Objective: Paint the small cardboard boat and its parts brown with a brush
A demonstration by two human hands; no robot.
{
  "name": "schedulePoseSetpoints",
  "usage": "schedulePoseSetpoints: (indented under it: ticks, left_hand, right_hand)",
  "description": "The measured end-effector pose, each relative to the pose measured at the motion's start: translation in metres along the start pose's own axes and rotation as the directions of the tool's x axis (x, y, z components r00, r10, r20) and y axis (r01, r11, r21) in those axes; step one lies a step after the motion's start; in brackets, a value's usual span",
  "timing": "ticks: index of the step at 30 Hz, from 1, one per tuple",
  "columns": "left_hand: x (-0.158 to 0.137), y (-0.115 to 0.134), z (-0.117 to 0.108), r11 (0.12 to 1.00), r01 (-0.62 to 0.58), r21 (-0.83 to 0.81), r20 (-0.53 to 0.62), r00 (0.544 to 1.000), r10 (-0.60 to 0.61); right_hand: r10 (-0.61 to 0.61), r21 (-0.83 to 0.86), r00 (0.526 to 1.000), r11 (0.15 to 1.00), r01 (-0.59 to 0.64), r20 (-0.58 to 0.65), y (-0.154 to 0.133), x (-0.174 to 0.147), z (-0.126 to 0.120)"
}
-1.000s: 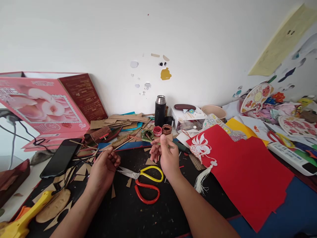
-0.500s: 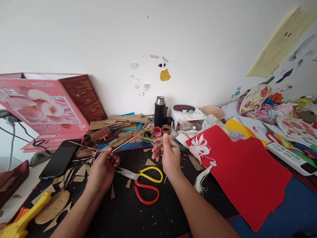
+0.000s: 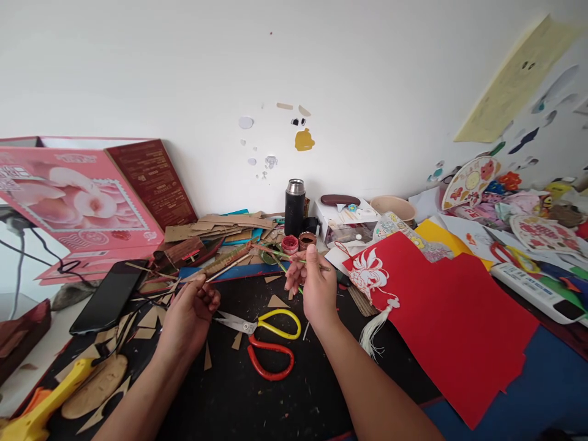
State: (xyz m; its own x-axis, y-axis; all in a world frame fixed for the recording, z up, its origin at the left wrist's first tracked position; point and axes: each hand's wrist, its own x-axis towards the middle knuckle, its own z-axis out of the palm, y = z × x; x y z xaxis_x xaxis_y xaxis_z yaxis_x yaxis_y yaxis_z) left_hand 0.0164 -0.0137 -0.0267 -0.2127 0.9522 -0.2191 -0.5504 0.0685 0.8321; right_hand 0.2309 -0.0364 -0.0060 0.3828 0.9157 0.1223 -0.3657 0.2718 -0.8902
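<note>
My left hand (image 3: pixel 190 315) pinches the near end of a thin pale wooden stick (image 3: pixel 228 267), which points away to the upper right. In my right hand (image 3: pixel 316 288), thumb up, is a slim greenish paintbrush (image 3: pixel 271 251). Its reddish-brown tip is close to the far end of the stick; I cannot tell whether they touch. Beyond the right hand are an open jar of red paint (image 3: pixel 290 244) and a jar of brown paint (image 3: pixel 307 241). Between my forearms, on the dark mat, lie scissors (image 3: pixel 250 329) with one yellow and one red handle.
Cardboard strips (image 3: pixel 229 225) are piled at the back, near a black flask (image 3: pixel 294 208). A phone (image 3: pixel 108 297), a yellow glue gun (image 3: pixel 59 392) and cardboard scraps (image 3: pixel 149 317) lie left. Red card (image 3: pixel 441 318) with a white tassel covers the right. A pink box (image 3: pixel 78 196) stands back left.
The paintbrush tip has shifted slightly right relative to the stick. Both hands keep their hold, and the whole view has moved slightly.
</note>
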Motion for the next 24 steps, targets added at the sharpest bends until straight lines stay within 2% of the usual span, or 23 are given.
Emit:
schedulePoseSetpoints:
  ticks: [7, 14, 17, 24]
  left_hand:
    - [0.0005, -0.0019, -0.0014, 1.0, -0.008, 0.019, 0.0, 1.0, 0.008]
    - [-0.0012, -0.0011, 0.0003, 0.999, -0.022, 0.024, 0.002, 1.0, 0.022]
    - [-0.0015, -0.0003, 0.0006, 1.0, -0.018, 0.019, -0.005, 1.0, 0.018]
    - [-0.0005, -0.0009, 0.0, 0.999, -0.028, 0.022, 0.0, 1.0, 0.028]
  right_hand:
    - [0.006, -0.027, 0.996, 1.0, -0.003, 0.093, -0.001, -0.0085, 0.0059]
    - [-0.009, -0.006, 1.0, 1.0, 0.009, -0.001, 0.0004, -0.0004, 0.0002]
    - [-0.009, 0.012, 1.0, 1.0, 0.009, -0.006, 0.0003, 0.0014, -0.0016]
    - [0.013, -0.031, 0.996, 0.999, -0.01, 0.091, -0.0017, -0.0074, 0.0041]
